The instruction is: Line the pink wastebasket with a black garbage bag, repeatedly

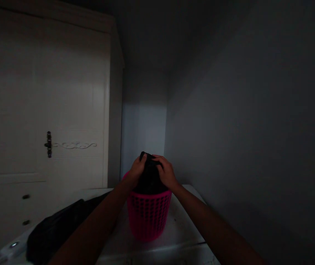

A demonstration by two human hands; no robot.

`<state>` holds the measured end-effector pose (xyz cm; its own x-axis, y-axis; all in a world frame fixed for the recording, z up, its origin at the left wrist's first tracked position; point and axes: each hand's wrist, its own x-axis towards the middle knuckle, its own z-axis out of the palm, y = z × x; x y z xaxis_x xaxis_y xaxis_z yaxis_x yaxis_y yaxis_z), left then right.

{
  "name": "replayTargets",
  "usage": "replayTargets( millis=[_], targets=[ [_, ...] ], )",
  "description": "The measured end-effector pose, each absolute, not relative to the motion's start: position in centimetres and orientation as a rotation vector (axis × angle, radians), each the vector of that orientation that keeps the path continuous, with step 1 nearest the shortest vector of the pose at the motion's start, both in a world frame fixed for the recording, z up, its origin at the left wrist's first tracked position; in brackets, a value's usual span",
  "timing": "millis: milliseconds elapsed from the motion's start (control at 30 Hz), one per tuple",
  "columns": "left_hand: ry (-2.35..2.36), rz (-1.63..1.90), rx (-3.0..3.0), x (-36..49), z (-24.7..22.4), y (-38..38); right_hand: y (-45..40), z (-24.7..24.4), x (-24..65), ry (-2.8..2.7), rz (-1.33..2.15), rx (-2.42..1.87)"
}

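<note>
- My left hand (137, 168), just below the middle of the frame, is closed on the upper left side of a black bundle (150, 181), thumb laid against it.
- My right hand (167, 174), just right of it, curls over the bundle's upper right side, fingers reaching inward along the top; it's holding too, though how tightly I cannot tell.
- The bundle sits between my two hands and below them, touching both, so neither is clearly nearer. It stands roughly upright, narrower at the top and broader toward the bottom; the dim light hides its folds, and I cannot tell whether anything is inside it.
- Around its lower part is a pink perforated plastic basket (148, 221), lower centre of the frame. The bundle rises above the rim; I cannot see how deep it goes or what else the basket holds.
- The basket stands upright on a white tabletop (181, 230).
- At lower left, partly behind my left forearm, lies a black plastic bag (60, 224), slumped and shiny; its contents are hidden.
- Farther out, a white wardrobe (77, 95) with dark handles fills the left of the frame.
</note>
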<state>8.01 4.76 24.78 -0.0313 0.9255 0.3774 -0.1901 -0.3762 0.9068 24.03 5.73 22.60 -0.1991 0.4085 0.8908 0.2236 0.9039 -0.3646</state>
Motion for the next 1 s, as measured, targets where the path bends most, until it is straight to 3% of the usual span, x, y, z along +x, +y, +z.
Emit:
replayTargets(
  millis=[200,533,667,767,900,1000],
  targets=[
    [1.185,1.744,1.580,7.6,24.6,6.0,5.9,22.5,23.3,-1.678,0.236,-0.738],
    [1.423,1.671,1.939,7.2,24.0,4.6,9.3,22.8,21.0,-1.294,0.498,-1.022],
    [1.392,1.664,2.084,7.5,23.8,4.0,9.8,22.4,21.1,-1.275,0.561,-0.969],
    [1.262,1.704,2.120,7.7,23.7,4.0,9.5,22.3,21.3,-1.388,0.825,-0.809],
    [1.131,1.818,1.961,7.5,23.6,5.0,8.4,22.5,21.8,-1.458,1.159,-0.592],
    [1.083,1.778,1.725,7.2,23.5,5.8,7.4,22.7,22.4,-1.413,1.178,-0.568]
  ],
)
